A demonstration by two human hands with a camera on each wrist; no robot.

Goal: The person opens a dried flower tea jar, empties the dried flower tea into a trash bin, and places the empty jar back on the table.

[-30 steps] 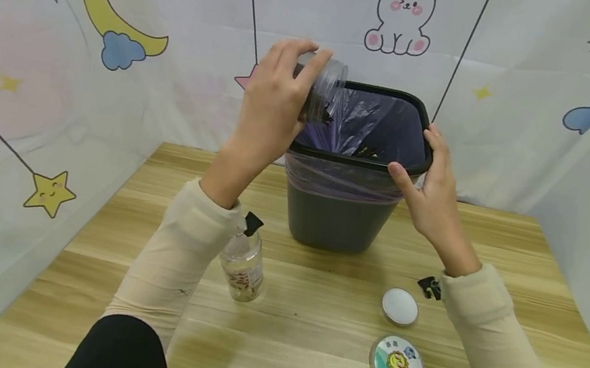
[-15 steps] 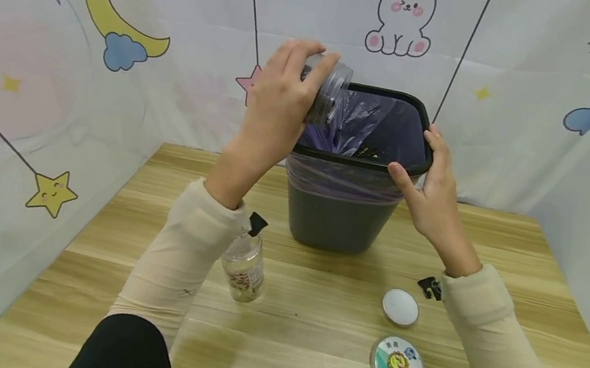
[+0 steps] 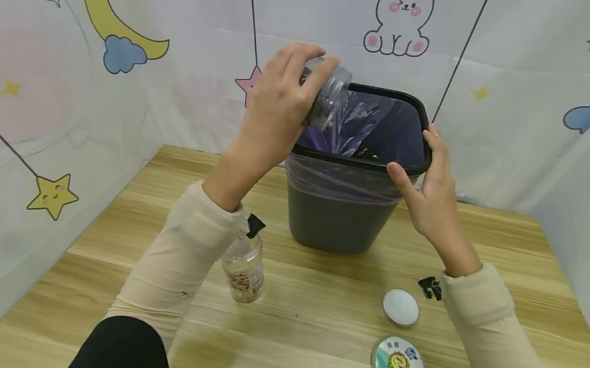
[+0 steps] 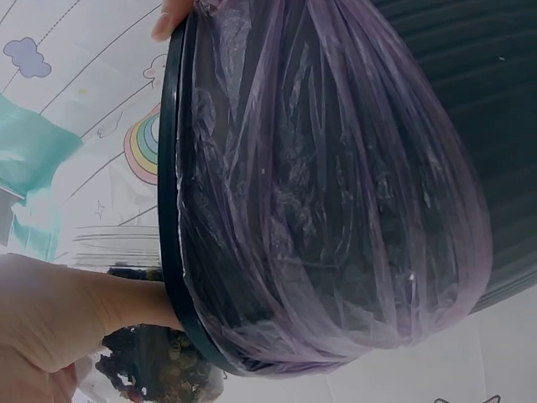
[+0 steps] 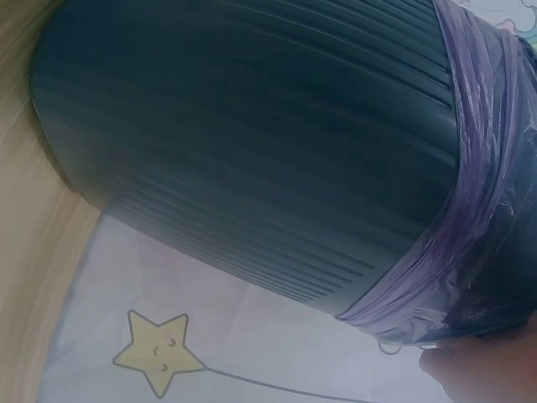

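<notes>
In the head view my left hand (image 3: 283, 95) grips a clear plastic jar (image 3: 335, 90), tipped on its side with its mouth over the left part of the bin. Dark, dried-looking bits (image 4: 155, 361) show through the jar wall in the left wrist view. The dark grey trash bin (image 3: 337, 224) stands upright on the table, lined with a thin purple bag (image 4: 336, 185) folded over its black rim. My right hand (image 3: 434, 190) holds the rim at the right side, thumb in front and fingers behind. Some yellowish and dark bits (image 3: 367, 154) lie inside the bag.
A second clear jar (image 3: 245, 274), lidless with small bits at its bottom, stands near my left forearm. Two round lids lie at the front right: a white one (image 3: 400, 307) and a printed green-and-white one (image 3: 398, 365). A printed cloth wall (image 3: 207, 42) closes off the back.
My left hand has shifted slightly right with the tilted jar, and dark bits near its mouth have changed position. My right hand and the bin stay put.
</notes>
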